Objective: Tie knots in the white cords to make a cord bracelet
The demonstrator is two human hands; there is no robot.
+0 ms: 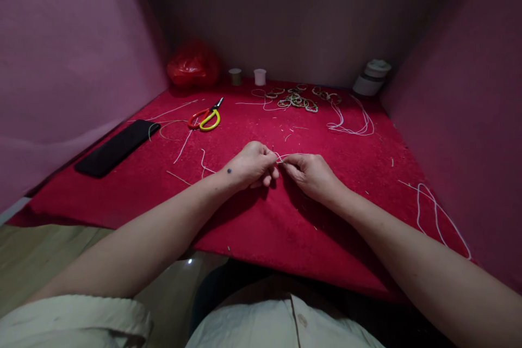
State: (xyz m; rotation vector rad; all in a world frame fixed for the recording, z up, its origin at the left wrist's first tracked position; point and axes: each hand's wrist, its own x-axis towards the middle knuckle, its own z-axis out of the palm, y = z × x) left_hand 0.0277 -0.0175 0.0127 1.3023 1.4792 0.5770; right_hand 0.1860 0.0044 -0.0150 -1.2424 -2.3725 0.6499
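My left hand (pixel 259 163) and my right hand (pixel 310 174) are close together over the middle of the red cloth. Both are closed in a pinch on a thin white cord (pixel 279 158), which crosses over itself in the short gap between the fingertips. One strand of it runs back above my right fingers. The rest of the cord inside my hands is hidden. Left of my left wrist, another piece of white cord (pixel 203 160) lies loosely curved on the cloth.
Scissors (pixel 206 118) with red and yellow handles lie left, beside a black flat case (pixel 118 148). Behind stand a red plastic bag (pixel 193 65), two small cups (pixel 260 76) and a white container (pixel 372 77). Braided loops (pixel 296 100) and loose white cords (pixel 354 129) lie at the back right.
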